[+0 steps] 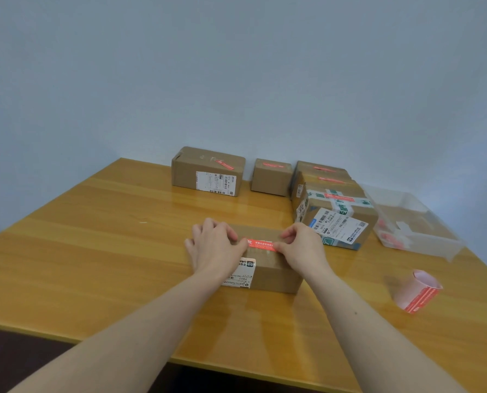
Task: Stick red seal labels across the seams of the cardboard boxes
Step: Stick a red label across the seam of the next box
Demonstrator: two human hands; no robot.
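Pale blue walls meet in a corner behind a glossy wooden table point(100, 251) that fills the lower half of the frame. At centre frame, a red seal label point(260, 244) is laid along the top of a small cardboard box point(276, 275) standing on the table. The label's left end is covered by the thumb of the left hand point(215, 245), whose fingers are curled over the box's left side. Its right end is pinched by the right hand point(300, 246) between thumb and forefinger. A white shipping label point(241, 275) is seen on the box's near face.

Toward the upper centre, near the wall, a larger box point(208, 171) and a smaller box point(270, 177) are set apart, each with a red strip on top. To their right, a tight group of sealed boxes point(333, 202) is seen. At right, a clear plastic tray point(418, 225) with red labels inside lies just beside that group. At lower right, a curled label backing sheet point(418, 290) lies on the table.
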